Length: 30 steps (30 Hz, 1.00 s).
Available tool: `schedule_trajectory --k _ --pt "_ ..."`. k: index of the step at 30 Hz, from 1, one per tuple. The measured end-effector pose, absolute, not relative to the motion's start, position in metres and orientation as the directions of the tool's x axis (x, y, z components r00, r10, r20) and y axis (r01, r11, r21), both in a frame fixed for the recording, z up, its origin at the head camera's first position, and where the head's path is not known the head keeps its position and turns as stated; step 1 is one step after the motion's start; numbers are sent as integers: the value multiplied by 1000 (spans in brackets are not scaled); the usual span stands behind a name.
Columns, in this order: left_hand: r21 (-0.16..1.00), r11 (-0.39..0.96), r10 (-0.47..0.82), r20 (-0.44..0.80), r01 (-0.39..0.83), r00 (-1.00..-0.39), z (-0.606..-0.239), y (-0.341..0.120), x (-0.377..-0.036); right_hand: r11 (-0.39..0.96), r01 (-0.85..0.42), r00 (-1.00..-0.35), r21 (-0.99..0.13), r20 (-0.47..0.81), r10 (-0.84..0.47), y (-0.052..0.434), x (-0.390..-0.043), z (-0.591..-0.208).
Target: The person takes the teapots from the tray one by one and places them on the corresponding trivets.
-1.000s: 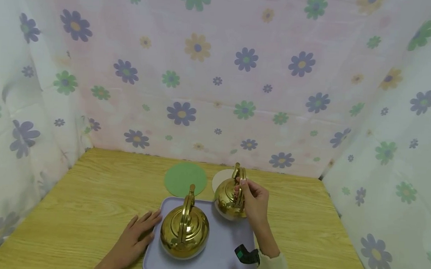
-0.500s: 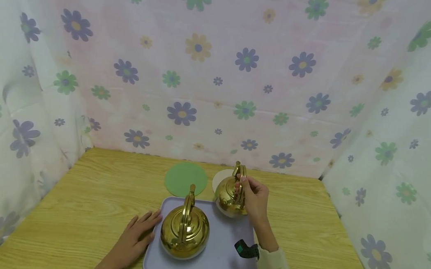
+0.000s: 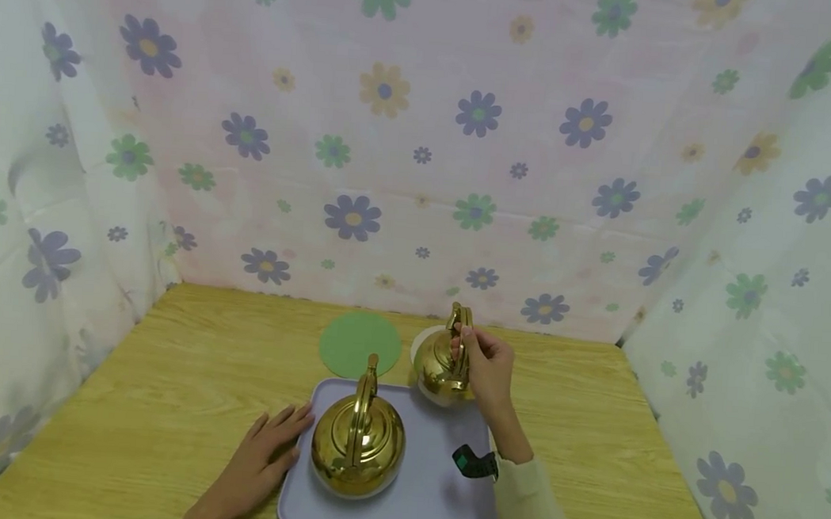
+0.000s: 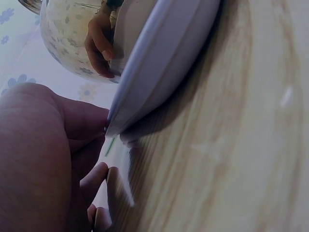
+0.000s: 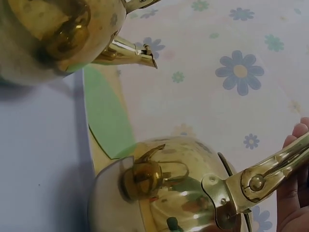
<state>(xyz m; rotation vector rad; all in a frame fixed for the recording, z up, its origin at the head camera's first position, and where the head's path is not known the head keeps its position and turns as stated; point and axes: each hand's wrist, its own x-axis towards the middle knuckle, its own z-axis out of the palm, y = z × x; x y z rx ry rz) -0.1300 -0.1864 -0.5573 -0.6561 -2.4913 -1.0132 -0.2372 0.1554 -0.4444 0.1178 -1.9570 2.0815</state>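
Note:
My right hand [image 3: 492, 371] grips the upright handle of a shiny gold kettle [image 3: 435, 380], which hangs over the back right edge of a pale lilac tray [image 3: 436, 507]. In the right wrist view the held kettle [image 5: 174, 188] shows its riveted handle bracket, with fingertips [image 5: 298, 130] behind the handle. A second gold kettle [image 3: 357, 450] stands on the left part of the tray, spout pointing away. My left hand [image 3: 260, 456] lies beside the tray with fingers spread straight; its thumb touches the tray's rim [image 4: 166, 53] in the left wrist view.
Behind the tray lies a green round mat [image 3: 360, 343] on the wood-grain table [image 3: 164, 403]. A cream round mat [image 3: 419, 339], partly hidden by the held kettle, is to its right. Flower-print cloth [image 3: 423, 133] encloses the back and both sides.
My right hand has carried its kettle a little farther back, toward the cream mat, which is now more covered. The left hand and the second kettle stay put.

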Motion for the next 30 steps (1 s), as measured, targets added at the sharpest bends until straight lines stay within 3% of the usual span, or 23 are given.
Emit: schedule_trajectory --k 6,30 --pt "569 643 280 448 512 -849 -554 -185 -130 -40 -257 -959 -966 249 136 156 -244 -443" --pt "575 642 274 445 507 -852 -554 -184 -129 -122 -337 -937 -934 320 141 160 -269 -449"
